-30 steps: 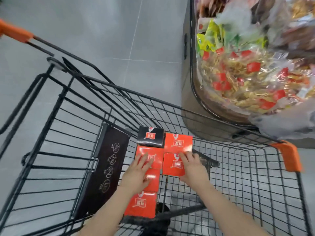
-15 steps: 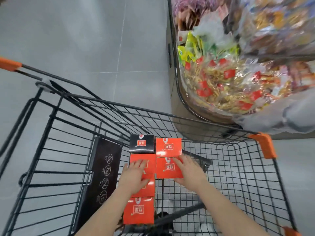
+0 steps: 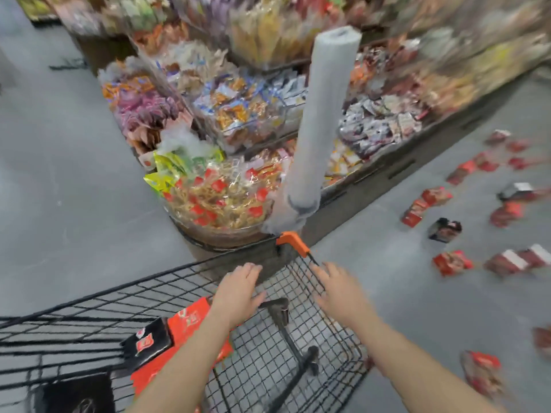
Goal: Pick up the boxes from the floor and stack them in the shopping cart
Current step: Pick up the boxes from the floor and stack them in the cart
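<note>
The black wire shopping cart (image 3: 190, 265) with an orange corner cap fills the lower left. On its floor lie red boxes (image 3: 190, 318) and a black box (image 3: 147, 342). My left hand (image 3: 238, 289) hovers over the cart's far end, fingers spread, holding nothing. My right hand (image 3: 337, 289) is above the cart's right rim, also flat and empty. Several red boxes (image 3: 451, 262) and a black box (image 3: 444, 229) lie scattered on the grey floor at the right. The picture is blurred by motion.
A round bin of wrapped snacks (image 3: 220, 198) stands just beyond the cart's far end. A grey roll (image 3: 322, 114) rises beside it. Long shelves of packets (image 3: 372, 114) run along the back to the right. Grey floor lies at the left.
Both hands have lifted off the boxes in the cart and moved right toward its far corner. The view has swung up and right, showing the boxes on the floor.
</note>
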Demonstrator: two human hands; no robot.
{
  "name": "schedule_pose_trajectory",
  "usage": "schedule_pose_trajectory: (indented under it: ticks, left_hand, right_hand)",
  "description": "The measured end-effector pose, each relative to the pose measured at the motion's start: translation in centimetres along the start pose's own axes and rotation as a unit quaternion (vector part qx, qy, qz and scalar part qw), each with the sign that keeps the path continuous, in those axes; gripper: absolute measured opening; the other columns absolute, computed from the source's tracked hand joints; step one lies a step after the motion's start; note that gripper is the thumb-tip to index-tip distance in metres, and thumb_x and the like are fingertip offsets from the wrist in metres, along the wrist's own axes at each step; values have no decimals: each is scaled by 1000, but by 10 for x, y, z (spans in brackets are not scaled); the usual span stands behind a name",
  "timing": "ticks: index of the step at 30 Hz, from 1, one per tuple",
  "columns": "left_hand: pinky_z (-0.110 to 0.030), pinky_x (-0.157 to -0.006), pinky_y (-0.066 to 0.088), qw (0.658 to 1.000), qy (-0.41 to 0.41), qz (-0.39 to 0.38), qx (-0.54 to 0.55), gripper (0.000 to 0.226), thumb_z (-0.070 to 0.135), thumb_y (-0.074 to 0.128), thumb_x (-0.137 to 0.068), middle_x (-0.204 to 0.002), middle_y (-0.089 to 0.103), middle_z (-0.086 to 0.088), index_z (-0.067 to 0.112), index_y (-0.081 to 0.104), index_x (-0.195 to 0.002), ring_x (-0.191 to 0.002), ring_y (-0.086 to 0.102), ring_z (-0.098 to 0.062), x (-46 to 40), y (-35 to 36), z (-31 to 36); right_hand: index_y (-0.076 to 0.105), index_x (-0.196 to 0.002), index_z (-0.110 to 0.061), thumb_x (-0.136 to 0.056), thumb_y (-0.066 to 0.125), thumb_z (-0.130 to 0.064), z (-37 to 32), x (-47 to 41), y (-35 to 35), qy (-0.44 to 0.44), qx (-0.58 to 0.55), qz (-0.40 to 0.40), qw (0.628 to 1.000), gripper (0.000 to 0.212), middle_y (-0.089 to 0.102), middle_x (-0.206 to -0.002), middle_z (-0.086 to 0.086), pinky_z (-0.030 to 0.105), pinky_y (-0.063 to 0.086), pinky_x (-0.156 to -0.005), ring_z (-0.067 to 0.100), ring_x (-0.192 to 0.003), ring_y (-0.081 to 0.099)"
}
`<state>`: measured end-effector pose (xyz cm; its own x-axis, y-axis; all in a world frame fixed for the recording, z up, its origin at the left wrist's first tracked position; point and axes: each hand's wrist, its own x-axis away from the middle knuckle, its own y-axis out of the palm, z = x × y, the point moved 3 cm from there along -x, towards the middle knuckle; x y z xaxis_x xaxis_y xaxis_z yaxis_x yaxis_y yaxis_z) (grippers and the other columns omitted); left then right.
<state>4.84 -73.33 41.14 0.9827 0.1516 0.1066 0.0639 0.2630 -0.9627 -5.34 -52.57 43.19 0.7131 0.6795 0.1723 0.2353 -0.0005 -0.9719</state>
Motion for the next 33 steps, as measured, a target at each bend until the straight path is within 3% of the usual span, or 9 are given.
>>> schedule_pose_trajectory:
  ticks: [3, 5, 8, 14, 18, 22, 26, 30, 33]
  left_hand:
    - [-38, -91, 45, 997, 67, 11, -23, 60, 45, 55, -88, -133, 49, -4, 14, 43, -138, -118, 49, -25, -30, -14, 66]
    - [-39, -84, 50, 992, 119, 22, -33, 59, 47, 55, -84, -122, 55, -6, 11, 51, -130, -109, 56, -27, -47, -16, 116]
    - [-37, -72, 54, 983, 178, 19, -33, 61, 51, 41, -75, -108, 60, -6, 11, 59, -117, -94, 62, -26, -63, -13, 198]
    - [-31, -61, 54, 964, 266, -1, -12, 52, 47, 58, -69, -97, 66, -4, 12, 64, -107, -81, 67, -24, -65, 19, 379]
    - [-39, -75, 55, 949, 311, -46, 18, 63, 54, 40, -76, -113, 61, -5, 13, 57, -121, -97, 63, -29, -56, 61, 485]
    - [-38, -83, 49, 931, 355, -81, 15, 68, 57, 33, -77, -123, 55, -1, 15, 51, -129, -109, 58, -26, -46, 93, 559]
    - [-36, -89, 47, 914, 391, -110, 9, 74, 58, 28, -76, -127, 52, 0, 15, 49, -132, -113, 55, -25, -55, 121, 611]
    - [-35, -91, 45, 902, 407, -147, -9, 83, 63, 17, -71, -135, 46, 4, 19, 41, -137, -119, 50, -19, -81, 149, 646]
    - [-35, -91, 44, 896, 413, -165, -2, 69, 58, 30, -82, -135, 45, 4, 18, 41, -137, -118, 51, -19, -116, 171, 674]
  right_hand:
    - [34, -144, -26, -88, 52, -45, 59, 43, -24, 71, -9, 32, 997, 62, 34, -148, 6, 39, 35, -104, 28, -131, 39]
    - [42, -138, -24, -83, 50, -45, 99, 77, -37, 115, -32, 62, 991, 60, 43, -142, 8, 43, 39, -101, 31, -127, 46]
    - [49, -130, -23, -75, 47, -48, 163, 136, -53, 174, -79, 107, 976, 60, 53, -130, 9, 44, 46, -94, 33, -116, 55]
    - [34, -144, -23, -83, 57, -40, 282, 278, -59, 286, -89, 113, 947, 67, 35, -147, 6, 35, 36, -105, 24, -134, 37]
    - [36, -143, -20, -77, 45, -46, 347, 369, -48, 366, -115, 107, 917, 71, 37, -145, 8, 36, 38, -104, 26, -132, 39]
    - [46, -136, -19, -79, 41, -54, 388, 438, -36, 431, -149, 154, 876, 67, 49, -134, 5, 34, 43, -96, 25, -121, 50]
    - [34, -143, -23, -87, 54, -45, 426, 487, -13, 488, -181, 137, 843, 63, 41, -138, -3, 29, 38, -98, 17, -126, 43]
    - [32, -145, -19, -87, 57, -41, 463, 510, 12, 533, -215, 114, 811, 66, 43, -136, 1, 31, 41, -98, 20, -123, 45]
    - [32, -145, -19, -87, 57, -42, 496, 510, 27, 558, -223, 108, 792, 67, 42, -137, -1, 30, 42, -96, 19, -124, 45]
